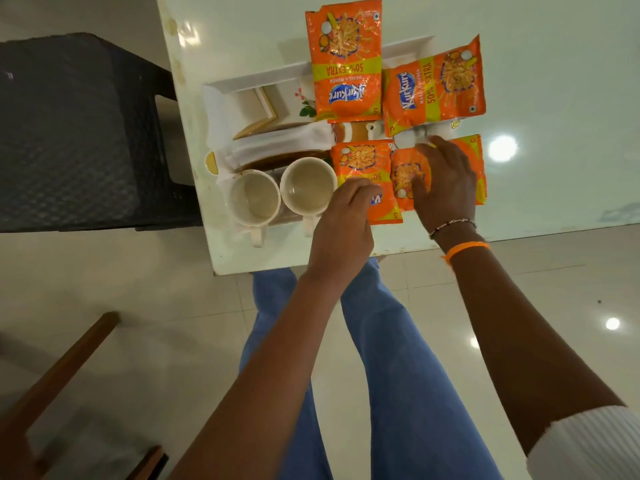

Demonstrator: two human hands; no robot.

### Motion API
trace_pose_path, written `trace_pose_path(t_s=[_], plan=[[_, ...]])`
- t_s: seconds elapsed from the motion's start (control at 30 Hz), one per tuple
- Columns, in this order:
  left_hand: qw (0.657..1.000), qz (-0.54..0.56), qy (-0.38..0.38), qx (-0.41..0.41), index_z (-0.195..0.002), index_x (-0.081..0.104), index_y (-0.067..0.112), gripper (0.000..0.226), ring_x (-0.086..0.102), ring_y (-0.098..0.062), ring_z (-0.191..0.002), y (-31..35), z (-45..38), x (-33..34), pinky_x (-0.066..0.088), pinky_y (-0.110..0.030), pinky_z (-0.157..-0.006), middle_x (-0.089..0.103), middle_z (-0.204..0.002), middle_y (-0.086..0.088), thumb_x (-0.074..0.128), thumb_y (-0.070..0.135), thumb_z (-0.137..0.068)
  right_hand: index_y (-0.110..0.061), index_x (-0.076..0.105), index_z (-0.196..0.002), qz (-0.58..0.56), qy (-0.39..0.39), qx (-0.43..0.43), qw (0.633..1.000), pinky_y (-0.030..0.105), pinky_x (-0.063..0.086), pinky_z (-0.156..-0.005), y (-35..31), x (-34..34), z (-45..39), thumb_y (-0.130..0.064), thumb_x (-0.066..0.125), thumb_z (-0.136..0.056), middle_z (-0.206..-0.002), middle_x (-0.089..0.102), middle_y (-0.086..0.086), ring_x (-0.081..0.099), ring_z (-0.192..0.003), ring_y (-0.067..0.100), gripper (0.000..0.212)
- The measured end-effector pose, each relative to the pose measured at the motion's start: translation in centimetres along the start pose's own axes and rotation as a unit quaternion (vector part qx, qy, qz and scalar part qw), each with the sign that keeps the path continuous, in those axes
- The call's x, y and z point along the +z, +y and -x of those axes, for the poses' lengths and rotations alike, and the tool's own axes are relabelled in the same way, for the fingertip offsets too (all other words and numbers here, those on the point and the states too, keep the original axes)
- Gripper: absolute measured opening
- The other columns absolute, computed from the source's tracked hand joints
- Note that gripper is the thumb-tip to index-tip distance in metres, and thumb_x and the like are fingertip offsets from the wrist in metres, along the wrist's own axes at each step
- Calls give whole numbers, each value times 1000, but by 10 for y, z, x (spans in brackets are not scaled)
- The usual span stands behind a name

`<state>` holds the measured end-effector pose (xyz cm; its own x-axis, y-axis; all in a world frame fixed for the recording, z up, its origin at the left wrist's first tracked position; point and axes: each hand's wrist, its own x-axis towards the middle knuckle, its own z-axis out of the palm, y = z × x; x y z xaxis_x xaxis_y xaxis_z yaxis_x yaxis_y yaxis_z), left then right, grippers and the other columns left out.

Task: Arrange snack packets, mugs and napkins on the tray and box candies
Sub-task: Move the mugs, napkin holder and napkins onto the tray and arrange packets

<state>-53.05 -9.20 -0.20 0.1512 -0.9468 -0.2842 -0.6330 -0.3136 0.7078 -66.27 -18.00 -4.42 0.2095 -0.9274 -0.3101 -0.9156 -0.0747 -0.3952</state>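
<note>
A white tray (pixel 256 79) lies on the white table (pixel 554 98). Several orange snack packets rest on it: one at the far middle (pixel 346 60), one at the far right (pixel 434 88), one near the middle (pixel 360 161) and one at the near right (pixel 405 174). Two cream mugs (pixel 254 197) (pixel 306 185) stand side by side at the tray's near left. Folded white napkins (pixel 277 140) lie behind the mugs. My left hand (pixel 341 223) rests on the near middle packet, fingers curled. My right hand (pixel 446 181) lies flat on the near right packet, fingers spread.
A dark woven chair (pixel 69 133) stands left of the table. A small wooden-framed box (pixel 256 110) sits in the tray's far left part. A wooden chair frame (pixel 59 372) is at the lower left. The table's near edge (pixel 294 265) is just in front of my legs.
</note>
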Motion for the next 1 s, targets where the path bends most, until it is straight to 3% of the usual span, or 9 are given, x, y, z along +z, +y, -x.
trace_pose_path(t_s=[0.1,0.2,0.33,0.57,0.63,0.73,0.83,0.9,1.0], plan=[[986,-126,-113,9,-141,32,12,59,12,-32,-145,-2,-13,26,19,-42,-116,25,-154,-11,44,-6,-86,-21,36,-138,124,-117,-35,985,54,15,-114,19,1,-3,-27,55,-87,-154,26,5,18,-144,31,55],[947,-260,-186,12,-148,3,14,67,-12,-37,-145,-9,-19,50,-2,-51,-117,-5,-159,-10,39,5,-93,-27,16,-145,220,-177,-92,955,65,5,-111,31,15,2,-40,47,-90,-159,7,4,3,-146,34,64],[940,-262,-217,-20,-147,-10,17,80,-19,-38,-143,-14,-20,67,-4,-55,-116,-17,-158,-8,49,19,-93,-30,10,-146,253,-176,-136,942,68,4,-109,50,16,-4,-36,59,-84,-159,4,6,-2,-145,36,80],[938,-257,-231,-36,-147,-12,17,87,-21,-37,-142,-11,-21,68,-6,-54,-116,-19,-157,-8,54,27,-91,-31,7,-147,251,-168,-152,941,69,1,-109,50,15,-2,-25,64,-78,-159,1,6,-5,-145,39,89],[942,-251,-217,-44,-147,-12,17,89,-20,-37,-143,-7,-22,68,-6,-53,-115,-19,-157,-9,55,31,-90,-30,14,-146,199,-142,-121,962,67,0,-110,41,7,-2,-20,60,-75,-159,6,6,-2,-145,40,85],[954,-245,-169,-34,-148,-8,18,87,-15,-36,-144,1,-26,68,-2,-53,-116,-13,-158,-10,55,31,-90,-13,34,-138,20,18,-14,1000,55,16,-114,26,-11,-16,-15,55,-71,-145,37,14,26,-137,39,70],[954,-249,-162,-31,-149,-5,17,82,-12,-35,-145,7,-39,70,-1,-52,-116,-10,-159,-11,53,29,-92,-6,34,-133,-162,102,124,974,31,27,-105,16,-21,-48,-11,56,-74,-134,44,14,41,-124,29,63],[953,-252,-160,-46,-149,-3,15,80,-12,-35,-145,6,-52,68,-2,-52,-117,-9,-159,-12,51,30,-92,-7,31,-133,-232,94,217,944,30,28,-107,14,-22,-75,-12,58,-78,-135,42,11,42,-124,27,61],[954,-245,-159,-59,-148,0,13,79,-13,-35,-145,5,-74,62,-2,-52,-117,-9,-159,-13,51,33,-91,-12,33,-130,-240,92,316,913,35,37,-104,16,-21,-105,-16,61,-78,-137,36,9,40,-122,30,59]])
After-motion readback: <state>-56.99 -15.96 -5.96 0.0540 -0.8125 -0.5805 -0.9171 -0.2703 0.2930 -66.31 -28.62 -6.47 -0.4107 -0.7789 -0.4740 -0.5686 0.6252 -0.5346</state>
